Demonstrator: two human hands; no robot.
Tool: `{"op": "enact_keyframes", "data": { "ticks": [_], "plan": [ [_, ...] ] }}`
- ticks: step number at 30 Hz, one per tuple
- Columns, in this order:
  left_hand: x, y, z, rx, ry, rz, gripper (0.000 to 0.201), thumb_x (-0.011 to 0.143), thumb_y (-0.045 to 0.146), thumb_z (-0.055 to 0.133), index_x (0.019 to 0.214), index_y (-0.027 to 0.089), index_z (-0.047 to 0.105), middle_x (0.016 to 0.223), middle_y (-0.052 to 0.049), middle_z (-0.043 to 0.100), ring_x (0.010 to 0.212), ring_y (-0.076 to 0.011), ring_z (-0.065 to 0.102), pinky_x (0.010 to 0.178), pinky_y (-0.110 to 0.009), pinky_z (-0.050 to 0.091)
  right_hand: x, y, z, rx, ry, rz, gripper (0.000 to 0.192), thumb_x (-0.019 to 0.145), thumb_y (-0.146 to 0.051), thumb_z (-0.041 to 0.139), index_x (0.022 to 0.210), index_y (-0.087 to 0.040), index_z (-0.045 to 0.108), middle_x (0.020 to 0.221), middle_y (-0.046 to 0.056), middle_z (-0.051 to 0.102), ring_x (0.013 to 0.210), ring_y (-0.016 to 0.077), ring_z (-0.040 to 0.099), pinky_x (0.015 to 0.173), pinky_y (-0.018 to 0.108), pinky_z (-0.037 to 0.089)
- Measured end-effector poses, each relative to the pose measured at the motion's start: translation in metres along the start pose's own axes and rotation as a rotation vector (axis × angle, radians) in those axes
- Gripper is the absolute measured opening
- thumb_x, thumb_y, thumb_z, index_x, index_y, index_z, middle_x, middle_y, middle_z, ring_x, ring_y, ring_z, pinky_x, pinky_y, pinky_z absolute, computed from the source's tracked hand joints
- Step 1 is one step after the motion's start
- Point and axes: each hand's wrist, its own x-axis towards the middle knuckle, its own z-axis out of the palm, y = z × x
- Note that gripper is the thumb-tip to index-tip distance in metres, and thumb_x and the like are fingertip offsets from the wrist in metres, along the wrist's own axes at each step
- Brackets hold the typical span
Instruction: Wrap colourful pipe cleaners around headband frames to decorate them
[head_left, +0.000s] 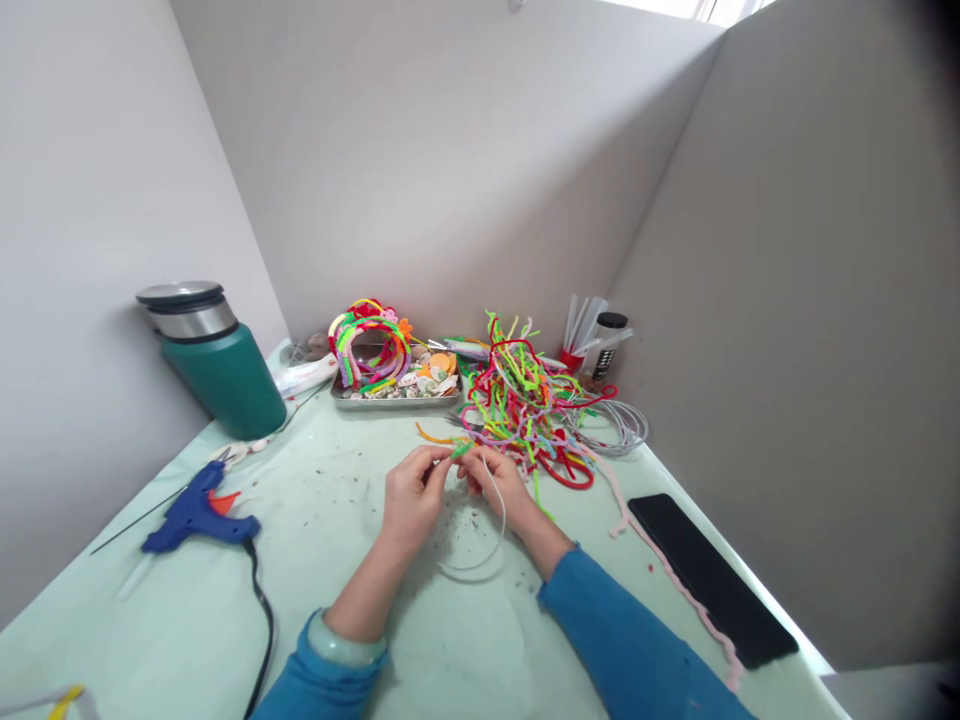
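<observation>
Over the middle of the table, my left hand (412, 497) pinches a short green pipe cleaner (460, 449) between thumb and fingers. Close beside it, my right hand (507, 490) is closed on a thin white hoop (501, 540), which looks like a headband and curves down towards the tabletop. The green piece lies at the hoop's end, between both sets of fingertips. Just behind the hands an orange pipe cleaner (433, 436) sticks out. Fingers hide exactly how the green piece and the hoop meet.
A heap of colourful pipe cleaners (517, 390) lies behind my hands, beside a metal tray (397, 402) with a bundle of wrapped hoops (369, 345). Left stand a blue glue gun (196, 512) and green bottle (225, 380). Right are grey hoops (626, 428) and a black phone (709, 575).
</observation>
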Motion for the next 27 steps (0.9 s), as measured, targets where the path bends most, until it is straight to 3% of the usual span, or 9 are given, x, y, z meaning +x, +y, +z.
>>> {"op": "enact_keyframes", "data": {
  "ticks": [7,13,18,22,27],
  "plan": [
    [-0.002,0.003,0.002,-0.054,-0.147,0.054,0.018,0.083,0.025,0.048,0.083,0.017,0.064,0.084,-0.005,0.065,0.074,-0.0133,0.058,0.069,-0.022,0.043,0.001,-0.002,-0.002,0.097,0.006,-0.025,0.03,0.079,-0.044,0.055,0.084,-0.016,0.061,0.049,-0.005,0.046,0.045,0.0085,0.041,0.046,0.021,0.032],
    [-0.002,0.002,0.004,-0.069,-0.184,0.108,0.017,0.081,0.022,0.049,0.082,0.016,0.065,0.081,-0.005,0.065,0.074,-0.0131,0.057,0.069,-0.022,0.043,0.0,-0.011,-0.001,0.207,0.052,-0.013,0.023,0.074,-0.038,0.062,0.07,-0.016,0.056,0.05,-0.006,0.046,0.045,0.0066,0.04,0.046,0.019,0.03],
    [0.002,-0.008,0.006,-0.116,-0.087,-0.125,0.019,0.077,0.029,0.054,0.081,0.015,0.066,0.076,-0.004,0.067,0.066,-0.0127,0.057,0.063,-0.022,0.043,0.0,-0.011,0.0,0.259,0.12,0.018,0.021,0.071,-0.035,0.064,0.071,-0.016,0.055,0.053,-0.005,0.049,0.044,0.0063,0.041,0.045,0.019,0.032],
    [0.004,-0.016,0.007,-0.193,-0.061,-0.324,0.024,0.074,0.033,0.054,0.082,0.014,0.066,0.07,-0.003,0.067,0.064,-0.0135,0.058,0.061,-0.022,0.044,-0.001,-0.013,0.002,0.232,0.098,0.06,0.023,0.068,-0.036,0.065,0.071,-0.015,0.057,0.054,-0.004,0.051,0.043,0.0062,0.042,0.043,0.019,0.031],
    [0.004,-0.018,0.007,-0.094,-0.079,-0.377,0.029,0.075,0.036,0.052,0.083,0.013,0.068,0.062,-0.002,0.064,0.056,-0.0129,0.056,0.056,-0.022,0.042,0.0,-0.01,0.0,0.164,0.059,0.057,0.025,0.069,-0.038,0.065,0.066,-0.014,0.06,0.054,-0.002,0.054,0.043,0.0055,0.041,0.042,0.019,0.029]
  ]
}}
